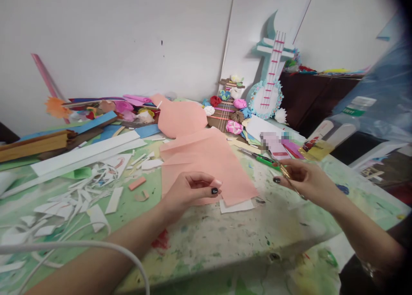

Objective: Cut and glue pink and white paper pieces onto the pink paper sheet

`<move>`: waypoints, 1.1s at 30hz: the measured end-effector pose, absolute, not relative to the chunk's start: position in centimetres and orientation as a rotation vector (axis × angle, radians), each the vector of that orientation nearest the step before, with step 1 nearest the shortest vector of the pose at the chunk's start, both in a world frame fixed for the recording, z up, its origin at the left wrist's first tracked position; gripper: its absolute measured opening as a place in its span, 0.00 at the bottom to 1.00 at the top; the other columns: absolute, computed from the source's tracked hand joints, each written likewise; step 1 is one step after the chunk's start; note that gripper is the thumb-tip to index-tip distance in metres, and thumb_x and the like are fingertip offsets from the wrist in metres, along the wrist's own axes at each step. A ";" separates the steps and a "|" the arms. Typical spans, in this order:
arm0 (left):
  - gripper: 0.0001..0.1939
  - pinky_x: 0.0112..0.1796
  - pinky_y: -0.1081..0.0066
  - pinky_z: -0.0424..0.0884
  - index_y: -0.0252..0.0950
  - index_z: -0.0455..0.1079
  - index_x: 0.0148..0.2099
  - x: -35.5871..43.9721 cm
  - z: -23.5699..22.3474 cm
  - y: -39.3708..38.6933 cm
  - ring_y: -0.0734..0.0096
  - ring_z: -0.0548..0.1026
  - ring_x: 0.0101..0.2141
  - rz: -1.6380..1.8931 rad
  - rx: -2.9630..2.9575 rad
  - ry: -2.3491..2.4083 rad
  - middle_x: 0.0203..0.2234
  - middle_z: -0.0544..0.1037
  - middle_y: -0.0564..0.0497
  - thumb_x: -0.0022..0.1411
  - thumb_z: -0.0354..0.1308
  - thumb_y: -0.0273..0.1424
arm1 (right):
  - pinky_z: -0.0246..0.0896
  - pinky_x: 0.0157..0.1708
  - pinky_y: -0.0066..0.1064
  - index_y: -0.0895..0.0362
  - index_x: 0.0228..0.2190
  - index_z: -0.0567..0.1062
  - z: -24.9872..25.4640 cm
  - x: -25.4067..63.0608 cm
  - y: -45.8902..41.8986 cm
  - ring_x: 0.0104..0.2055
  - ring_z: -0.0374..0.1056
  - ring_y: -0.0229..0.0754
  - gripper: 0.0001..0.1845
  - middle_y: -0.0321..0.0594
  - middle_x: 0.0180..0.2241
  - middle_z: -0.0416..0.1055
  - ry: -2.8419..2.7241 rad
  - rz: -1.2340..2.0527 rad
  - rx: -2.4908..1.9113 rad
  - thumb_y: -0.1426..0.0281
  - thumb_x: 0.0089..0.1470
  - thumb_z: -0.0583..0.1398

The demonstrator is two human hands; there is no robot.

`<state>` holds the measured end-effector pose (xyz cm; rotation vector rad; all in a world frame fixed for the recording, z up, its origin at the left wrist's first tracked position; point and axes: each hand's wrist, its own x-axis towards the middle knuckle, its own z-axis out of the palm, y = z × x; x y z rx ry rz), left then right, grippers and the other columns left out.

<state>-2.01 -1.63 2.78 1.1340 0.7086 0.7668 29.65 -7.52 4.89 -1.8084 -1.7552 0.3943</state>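
Note:
My left hand (189, 190) is closed, with a small piece of pink paper (217, 183) pinched between thumb and fingers. Beneath and behind it lies a large salmon-pink paper sheet (199, 158), creased near its top. A rounded pink paper cutout (182, 118) rests just beyond that sheet. Over the right part of the table, my right hand (305, 181) is closed around slim gold-coloured scissors (289, 180), partly hidden by the fingers. Close to those fingertips is a green utility knife (265, 160) on the table. A white paper scrap (236, 206) sticks out under the sheet's near edge.
White paper scraps (80, 200) and long white strips (86, 151) cover the left side. A white cable (80, 244) crosses my left forearm. A paper lute (270, 80) leans at the back beside paper flowers (234, 127). A plastic bottle (341, 123) stands at right.

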 end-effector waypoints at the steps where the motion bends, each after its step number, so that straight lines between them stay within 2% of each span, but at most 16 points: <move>1: 0.10 0.43 0.65 0.72 0.33 0.78 0.32 -2.0 2.8 -1.7 0.66 0.77 0.35 0.781 1.146 0.693 0.29 0.79 0.49 0.44 0.71 0.29 | 0.47 0.19 0.27 0.57 0.41 0.71 4.9 28.3 -8.1 0.20 0.53 0.35 0.23 0.29 0.19 0.56 -1.746 0.399 -1.757 0.53 0.49 0.61; 7: 0.07 0.42 0.67 0.72 0.34 0.78 0.32 -2.0 3.0 -1.9 0.68 0.76 0.35 0.789 1.263 0.649 0.29 0.80 0.49 0.48 0.69 0.30 | 0.43 0.19 0.26 0.56 0.27 0.70 4.8 20.8 -10.6 0.20 0.49 0.33 0.19 0.28 0.17 0.53 -1.975 0.446 -1.543 0.53 0.48 0.63; 12: 0.08 0.44 0.64 0.72 0.35 0.79 0.32 -2.0 3.2 -1.8 0.63 0.76 0.40 0.800 1.321 0.678 0.34 0.80 0.46 0.48 0.68 0.32 | 0.44 0.20 0.26 0.56 0.27 0.71 4.8 19.5 -10.6 0.19 0.49 0.32 0.21 0.28 0.17 0.54 -2.085 0.306 -1.493 0.50 0.47 0.63; 16: 0.08 0.42 0.67 0.72 0.36 0.79 0.35 -2.0 3.1 -1.8 0.64 0.76 0.41 0.741 1.300 0.628 0.37 0.80 0.46 0.49 0.67 0.30 | 0.44 0.20 0.25 0.57 0.27 0.72 5.0 19.4 -10.4 0.19 0.49 0.32 0.22 0.27 0.16 0.55 -2.105 0.286 -1.483 0.49 0.48 0.62; 24: 0.04 0.37 0.71 0.72 0.35 0.78 0.32 -1.9 3.3 -1.9 0.70 0.76 0.34 0.722 1.252 0.616 0.31 0.79 0.49 0.49 0.67 0.26 | 0.45 0.20 0.25 0.58 0.31 0.74 5.0 19.2 -10.4 0.19 0.51 0.31 0.17 0.27 0.17 0.55 -2.140 0.300 -1.465 0.55 0.48 0.65; 33: 0.05 0.37 0.72 0.71 0.33 0.78 0.32 -1.9 3.2 -1.9 0.71 0.75 0.33 0.697 1.234 0.628 0.29 0.79 0.49 0.49 0.67 0.25 | 0.44 0.20 0.25 0.58 0.27 0.72 4.8 19.0 -10.3 0.19 0.50 0.30 0.21 0.27 0.17 0.54 -2.188 0.205 -1.401 0.52 0.50 0.62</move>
